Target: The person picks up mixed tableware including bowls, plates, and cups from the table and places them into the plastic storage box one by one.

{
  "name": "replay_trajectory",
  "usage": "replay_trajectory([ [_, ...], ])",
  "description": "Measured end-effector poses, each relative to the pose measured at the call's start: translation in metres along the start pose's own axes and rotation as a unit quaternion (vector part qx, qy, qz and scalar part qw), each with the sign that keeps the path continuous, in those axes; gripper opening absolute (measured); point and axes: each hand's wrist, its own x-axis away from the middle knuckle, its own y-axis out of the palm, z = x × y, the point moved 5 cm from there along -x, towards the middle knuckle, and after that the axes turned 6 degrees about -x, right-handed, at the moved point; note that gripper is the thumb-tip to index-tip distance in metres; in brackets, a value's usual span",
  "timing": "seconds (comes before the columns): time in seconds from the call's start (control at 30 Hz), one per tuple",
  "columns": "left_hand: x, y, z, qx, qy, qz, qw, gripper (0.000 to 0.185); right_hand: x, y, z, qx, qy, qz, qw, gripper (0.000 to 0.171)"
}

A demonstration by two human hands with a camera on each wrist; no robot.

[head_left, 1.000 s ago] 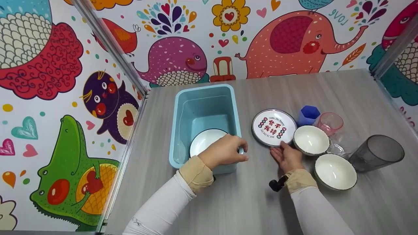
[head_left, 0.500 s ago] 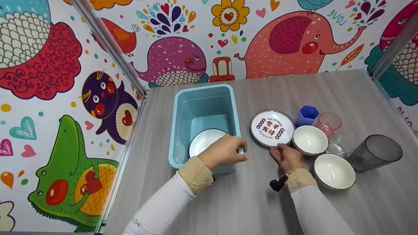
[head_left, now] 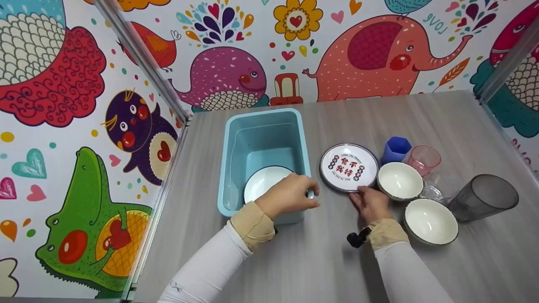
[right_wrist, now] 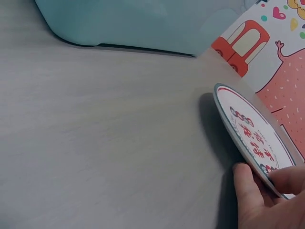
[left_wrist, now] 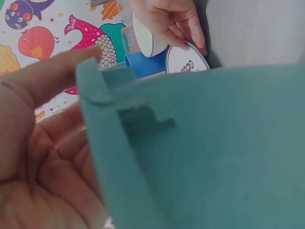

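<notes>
Tilting plate, near edge lifted

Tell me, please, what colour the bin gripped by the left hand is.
The bin is light blue, clearest in the head view.

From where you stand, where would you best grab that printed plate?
Probably by its near rim, from the person's side. The plate is thin and its near edge looks tilted up off the table, where the right hand already touches it; bowls crowd its right.
</notes>
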Motion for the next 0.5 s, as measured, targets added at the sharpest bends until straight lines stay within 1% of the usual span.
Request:
replay_trajectory([
  [0.13, 0.0004, -0.0002, -0.0004, 0.004, -0.004, -0.002, 1.0000, 0.021, 0.0013, 0.0007, -0.0013, -0.003, -0.016, 0.006, 1.000, 0.023],
  [0.37, 0.0003, -0.0002, -0.0007, 0.007, -0.009, -0.004, 0.9999, 0.021, 0.0041, -0.0007, -0.0030, -0.010, -0.016, -0.008, 1.000, 0.020],
  [0.43, 0.0001, -0.0001, -0.0006, 0.007, -0.012, -0.005, 0.9999, 0.021, 0.0044, -0.0007, -0.0034, -0.017, -0.017, -0.016, 1.000, 0.025],
  [0.5, 0.0000, 0.0001, -0.0007, 0.008, -0.014, -0.006, 0.9999, 0.021, 0.0033, -0.0008, -0.0035, -0.022, -0.020, -0.021, 0.999, 0.033],
])
